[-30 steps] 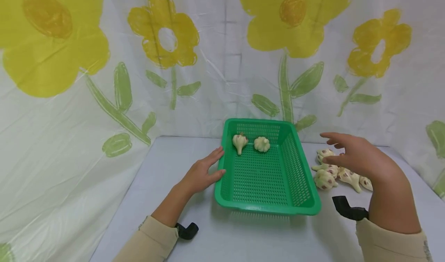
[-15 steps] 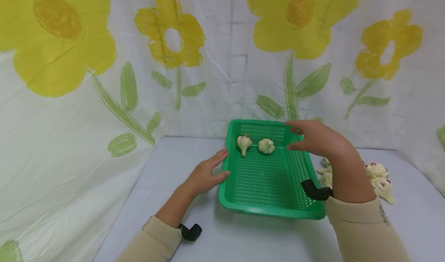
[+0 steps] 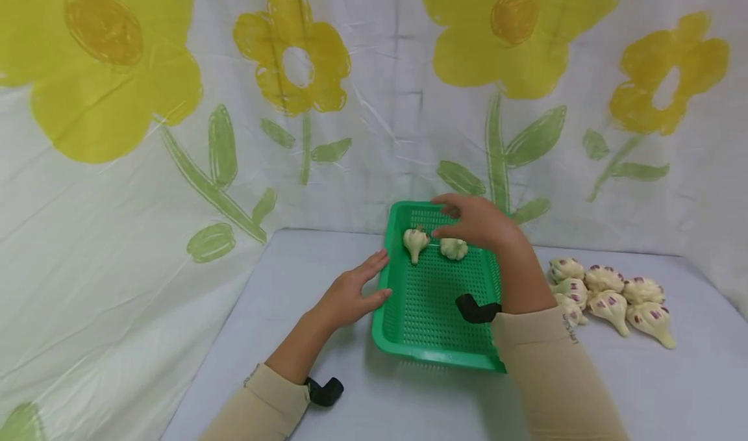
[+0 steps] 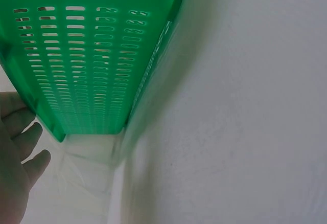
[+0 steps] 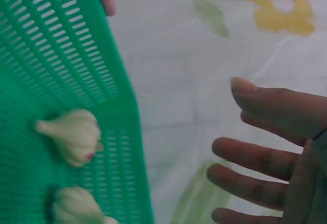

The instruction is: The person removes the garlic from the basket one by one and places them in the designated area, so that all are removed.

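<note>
A green plastic basket [image 3: 438,358] with slotted walls stands on the white table. Inside it, toward the far end, lie two garlic bulbs: one garlic bulb [image 3: 415,242] on the left and a second garlic bulb [image 3: 454,249] beside it. My left hand [image 3: 349,297] touches the basket's left rim with extended fingers; the left wrist view shows its fingers [image 4: 26,141] along the outer wall. Over the far part of the basket hovers my right hand [image 3: 476,220], its fingers spread and nothing between them, partly covering the second bulb. The right wrist view shows that hand's parted fingers [image 5: 255,173].
Several more garlic bulbs [image 3: 609,308] with purple patches lie grouped on the table [image 3: 619,389] to the right of the basket. A white curtain [image 3: 374,149] printed with yellow flowers hangs behind the table's far edge.
My right hand has moved left, from above the garlic group to over the basket, uncovering that group. My left hand stays at the rim. The head view has shifted slightly.
</note>
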{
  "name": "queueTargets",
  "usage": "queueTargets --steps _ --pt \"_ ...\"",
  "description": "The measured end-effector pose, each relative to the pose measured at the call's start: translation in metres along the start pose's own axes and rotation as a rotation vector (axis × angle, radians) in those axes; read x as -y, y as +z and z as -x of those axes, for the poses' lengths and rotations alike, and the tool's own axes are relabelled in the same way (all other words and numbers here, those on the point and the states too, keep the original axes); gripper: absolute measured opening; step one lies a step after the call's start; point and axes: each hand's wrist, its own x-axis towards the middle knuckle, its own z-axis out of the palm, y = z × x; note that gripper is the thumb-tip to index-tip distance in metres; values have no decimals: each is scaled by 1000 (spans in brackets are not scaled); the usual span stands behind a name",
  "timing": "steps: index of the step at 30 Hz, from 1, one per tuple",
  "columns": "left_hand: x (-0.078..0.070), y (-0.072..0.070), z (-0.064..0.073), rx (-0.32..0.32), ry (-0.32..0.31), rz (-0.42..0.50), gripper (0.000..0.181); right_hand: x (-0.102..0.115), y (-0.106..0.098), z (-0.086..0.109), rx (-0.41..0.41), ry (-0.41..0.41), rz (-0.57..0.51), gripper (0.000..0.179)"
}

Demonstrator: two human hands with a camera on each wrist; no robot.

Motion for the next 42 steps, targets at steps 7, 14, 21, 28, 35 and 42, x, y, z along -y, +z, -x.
queueTargets --steps 7,14,21,28,35,42 --pt "-2 1 -1 2 7 -5 66 -18 26 -23 -20 37 -138 65" --pt "0 0 1 5 -14 0 66 -41 54 -40 45 110 -211 67" --pt "1 1 2 8 -20 11 66 -51 67 -44 24 160 -204 64" --pt "0 2 1 -9 -6 -6 66 -57 66 -44 -24 220 -152 62" --pt "0 2 0 -26 2 -2 66 -61 61 -43 -74 312 -131 61" --pt "1 4 0 -28 1 2 66 -72 61 -42 -74 383 -118 61"
